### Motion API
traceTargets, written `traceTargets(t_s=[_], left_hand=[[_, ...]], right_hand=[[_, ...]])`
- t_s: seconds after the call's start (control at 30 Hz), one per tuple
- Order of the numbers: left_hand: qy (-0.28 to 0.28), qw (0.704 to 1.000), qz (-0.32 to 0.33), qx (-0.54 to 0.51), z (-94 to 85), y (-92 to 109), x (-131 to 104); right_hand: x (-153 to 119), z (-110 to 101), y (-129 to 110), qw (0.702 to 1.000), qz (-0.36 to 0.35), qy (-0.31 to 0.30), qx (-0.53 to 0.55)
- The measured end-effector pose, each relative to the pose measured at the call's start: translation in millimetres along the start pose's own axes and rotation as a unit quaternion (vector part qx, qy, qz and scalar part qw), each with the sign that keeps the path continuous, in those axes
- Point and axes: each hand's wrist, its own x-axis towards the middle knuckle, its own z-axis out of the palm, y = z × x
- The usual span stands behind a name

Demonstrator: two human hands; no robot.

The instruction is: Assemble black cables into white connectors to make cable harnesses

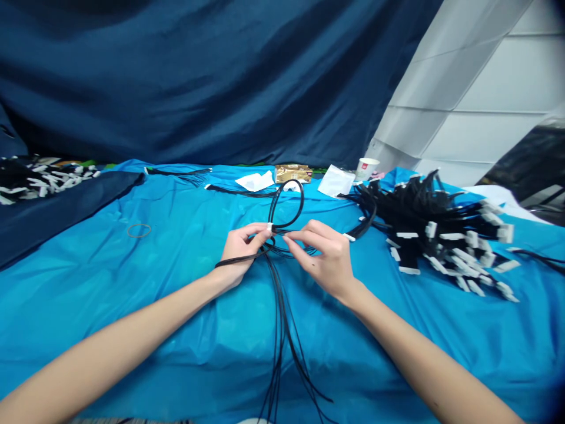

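Observation:
Near the middle, my left hand [242, 250] pinches a bundle of black cables [282, 294] close to a small white connector [269, 227]. One cable loop stands up above the fingers, and another strand lies across the back of this hand. Loose cable ends hang down toward the front edge. My right hand [324, 253] is just right of the bundle, thumb and index finger pressed together at the thin black strands; the exact grip is too small to make out.
On the blue cloth [185, 318], a large pile of black cables with white connectors [441, 235] lies at right, another pile [44, 179] at far left. Behind are a paper cup [366, 169], a gold packet [293, 174] and white papers [336, 180]. A rubber band [139, 230] lies at left.

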Motion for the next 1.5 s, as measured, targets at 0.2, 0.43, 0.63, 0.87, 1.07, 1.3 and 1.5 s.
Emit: traceTargets(t_s=[0.2,0.43,0.63,0.87,1.07,1.3,1.5], left_hand=[[-0.028,0.999,-0.025,-0.009,-0.4,-0.4,-2.6],[-0.057,0.995,-0.056,-0.066,0.9,-0.4,-2.7],[-0.054,0.978,-0.138,-0.148,0.2,-4.7,-0.8],[-0.014,0.951,-0.201,-0.234,-5.2,-4.5,7.3],[-0.003,0.918,-0.259,-0.301,-2.9,3.0,8.5],[-0.047,0.901,-0.258,-0.345,0.8,8.4,3.4],[-0.078,0.889,-0.279,-0.355,0.7,15.1,-1.4]], right_hand=[[-3.9,1.5,2.4,1.000,-0.020,-0.018,-0.010],[-5.8,5.2,6.0,0.998,-0.037,-0.021,-0.045],[-5.7,4.9,10.1,0.960,-0.160,0.028,-0.226],[-6.5,6.3,2.7,0.934,-0.308,-0.008,-0.178],[-8.2,11.8,7.1,0.950,-0.262,-0.086,-0.146],[-10.1,11.4,9.9,0.953,-0.254,-0.031,-0.162],[-9.2,9.0,5.8,0.953,-0.265,0.022,-0.148]])
